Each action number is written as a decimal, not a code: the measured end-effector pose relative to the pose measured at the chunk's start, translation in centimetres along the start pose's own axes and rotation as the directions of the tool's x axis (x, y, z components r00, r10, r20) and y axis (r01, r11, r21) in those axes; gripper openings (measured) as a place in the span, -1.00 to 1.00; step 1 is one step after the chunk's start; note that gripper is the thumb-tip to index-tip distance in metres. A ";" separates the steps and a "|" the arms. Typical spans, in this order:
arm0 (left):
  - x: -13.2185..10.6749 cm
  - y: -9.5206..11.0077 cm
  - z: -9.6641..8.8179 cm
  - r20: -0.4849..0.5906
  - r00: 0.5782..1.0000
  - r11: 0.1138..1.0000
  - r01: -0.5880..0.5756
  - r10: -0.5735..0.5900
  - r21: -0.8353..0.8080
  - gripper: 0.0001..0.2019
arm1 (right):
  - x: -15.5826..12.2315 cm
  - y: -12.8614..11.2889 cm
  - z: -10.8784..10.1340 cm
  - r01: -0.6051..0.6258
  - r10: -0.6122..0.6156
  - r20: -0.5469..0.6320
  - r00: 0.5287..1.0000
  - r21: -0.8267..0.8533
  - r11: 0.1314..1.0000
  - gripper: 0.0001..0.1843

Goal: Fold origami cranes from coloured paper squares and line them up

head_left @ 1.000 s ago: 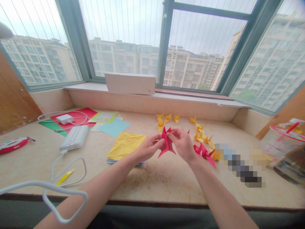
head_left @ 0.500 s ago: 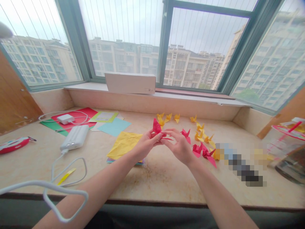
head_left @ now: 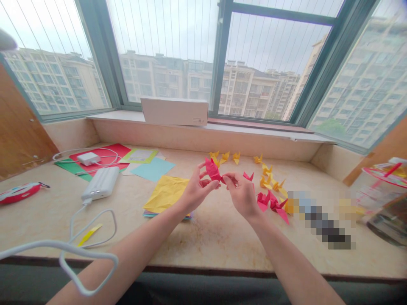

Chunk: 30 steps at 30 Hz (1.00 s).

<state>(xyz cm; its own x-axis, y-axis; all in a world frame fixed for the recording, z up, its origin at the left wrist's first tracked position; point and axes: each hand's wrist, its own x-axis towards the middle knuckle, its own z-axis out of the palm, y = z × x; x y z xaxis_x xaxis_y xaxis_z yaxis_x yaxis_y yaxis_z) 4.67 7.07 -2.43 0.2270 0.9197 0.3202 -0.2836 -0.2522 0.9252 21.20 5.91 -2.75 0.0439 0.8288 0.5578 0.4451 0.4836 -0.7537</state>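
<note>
The red folded paper (head_left: 212, 167) is held up over the tabletop (head_left: 222, 250), in front of the person, between the two hands. The left hand (head_left: 202, 186) has its grip on the broad body, thumb below and fingers behind, while the right hand (head_left: 238, 186) pinches the narrow end at thumb and fingertip. It should handle as something very light, springy along the folds and easily crushed; the layered, narrow parts are probably the stiffest and the safest to take hold of, with only light pressure on the wide flap. The surface looks matte, so slipping seems unlikely. Beyond the right hand lie sharp-pointed red folded pieces (head_left: 277, 204) and smaller yellow folded pieces (head_left: 266, 182), all angular and crisp. Near the left forearm, a wrinkled yellow sheet (head_left: 167, 192) tops a flat stack, and a smooth, rounded white power bank (head_left: 101, 183) rests farther left.
</note>
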 end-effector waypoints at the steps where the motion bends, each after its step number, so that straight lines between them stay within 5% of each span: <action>1: 0.0 -0.1 -0.1 0.006 1.000 0.999 -0.012 0.012 0.034 -0.35 | 0.0 0.0 0.0 -0.002 0.002 -0.004 1.000 0.007 1.000 -0.74; 5: -0.1 -0.1 -0.4 0.051 0.998 0.985 -0.035 0.027 0.171 -0.63 | -0.1 0.0 0.1 0.019 -0.019 0.025 0.999 0.025 1.000 -0.74; 9: -0.1 0.1 -0.6 0.069 0.994 0.962 -0.098 0.083 0.255 -0.70 | -0.2 -0.3 0.0 0.040 -0.041 0.025 0.999 0.053 0.998 -0.75; 13: 0.1 0.3 -0.6 0.077 0.994 0.988 -0.091 0.082 0.125 -0.68 | -0.2 -0.4 -0.2 0.068 -0.073 0.040 0.997 0.121 0.990 -0.73; 19: 0.4 0.1 -0.9 0.034 0.999 0.995 -0.021 0.025 -0.094 -0.66 | -0.1 -0.2 -0.6 0.325 -0.320 0.124 0.939 -0.022 0.946 -0.54; 30: 0.2 0.1 -0.8 0.100 0.992 0.991 0.083 -0.073 -0.104 -0.58 | 0.0 0.8 -1.1 0.496 -0.472 0.155 0.868 -0.305 0.813 -0.67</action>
<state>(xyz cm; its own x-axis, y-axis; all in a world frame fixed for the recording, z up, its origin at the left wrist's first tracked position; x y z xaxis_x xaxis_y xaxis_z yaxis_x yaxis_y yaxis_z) 3.90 7.44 -2.44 0.3391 0.9010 0.2707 -0.3587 -0.1422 0.9226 22.50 5.99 -2.96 -0.3105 0.5352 0.7856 0.6567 0.7183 -0.2297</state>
